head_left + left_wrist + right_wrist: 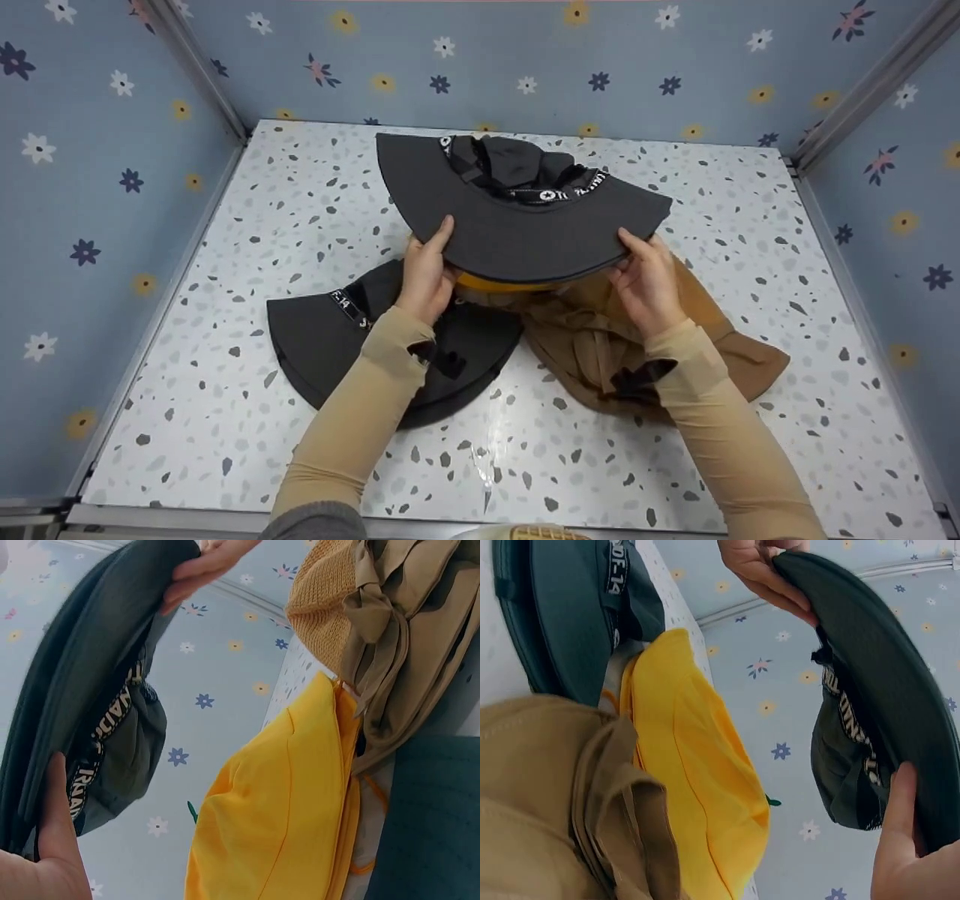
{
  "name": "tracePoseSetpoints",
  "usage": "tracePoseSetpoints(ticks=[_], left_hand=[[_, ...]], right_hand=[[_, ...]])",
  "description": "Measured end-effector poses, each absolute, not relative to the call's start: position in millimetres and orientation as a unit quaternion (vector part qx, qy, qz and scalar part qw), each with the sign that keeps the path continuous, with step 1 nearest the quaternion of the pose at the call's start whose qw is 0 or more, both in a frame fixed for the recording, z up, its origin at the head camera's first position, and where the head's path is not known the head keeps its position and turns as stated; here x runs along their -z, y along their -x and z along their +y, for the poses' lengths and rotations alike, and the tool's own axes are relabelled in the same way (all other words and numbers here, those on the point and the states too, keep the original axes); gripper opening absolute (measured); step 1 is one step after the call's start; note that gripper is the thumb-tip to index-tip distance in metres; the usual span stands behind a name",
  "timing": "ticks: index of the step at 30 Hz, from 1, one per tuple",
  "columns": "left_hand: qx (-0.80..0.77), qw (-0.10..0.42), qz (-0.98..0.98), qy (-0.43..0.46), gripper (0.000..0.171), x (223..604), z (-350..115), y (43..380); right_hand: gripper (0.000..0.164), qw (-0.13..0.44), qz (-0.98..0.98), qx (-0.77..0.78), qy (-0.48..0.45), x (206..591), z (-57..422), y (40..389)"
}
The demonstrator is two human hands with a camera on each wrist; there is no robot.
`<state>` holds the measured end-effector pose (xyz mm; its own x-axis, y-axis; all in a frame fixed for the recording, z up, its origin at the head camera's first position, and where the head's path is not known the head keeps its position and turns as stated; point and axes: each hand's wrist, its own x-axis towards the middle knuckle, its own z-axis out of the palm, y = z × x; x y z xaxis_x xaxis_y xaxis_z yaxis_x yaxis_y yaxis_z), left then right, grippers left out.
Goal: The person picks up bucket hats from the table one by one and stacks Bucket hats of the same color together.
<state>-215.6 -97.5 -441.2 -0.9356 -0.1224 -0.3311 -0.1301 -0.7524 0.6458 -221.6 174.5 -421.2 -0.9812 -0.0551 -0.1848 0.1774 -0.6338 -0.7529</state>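
Note:
Between both hands a dark grey wide-brimmed hat (525, 240) is held up, its brim toward me and a black band with white lettering around the crown. My left hand (427, 277) pinches the brim's left side, thumb on top. On the right side, my right hand (646, 281) grips the brim the same way. Below the left forearm lies another dark hat (322, 337) with a lettered band. A brown hat (585, 337) with a tied strap lies under the right forearm. Behind them a yellow hat (277, 787) shows fully only in the wrist views.
A tan knitted hat (322, 604) sits beside the brown one in the left wrist view. All the hats stand on a white speckled table (247, 420). Blue flowered panels (487, 67) enclose the table at the back and both sides.

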Motion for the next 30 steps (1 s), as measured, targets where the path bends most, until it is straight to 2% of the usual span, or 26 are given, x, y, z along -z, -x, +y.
tracePoseSetpoints(ticks=[15,23,30], left_hand=[[-0.929,0.022,0.329,0.168,0.037,444,-93,200],[-0.908,0.035,0.382,0.171,0.036,442,-103,200],[-0.887,0.032,0.415,0.201,0.034,437,-124,203]], right_hand=[[0.045,0.008,0.387,0.918,-0.091,427,161,224],[0.060,0.008,0.392,0.915,-0.094,432,159,223],[0.062,0.003,0.413,0.906,-0.095,434,154,221]])
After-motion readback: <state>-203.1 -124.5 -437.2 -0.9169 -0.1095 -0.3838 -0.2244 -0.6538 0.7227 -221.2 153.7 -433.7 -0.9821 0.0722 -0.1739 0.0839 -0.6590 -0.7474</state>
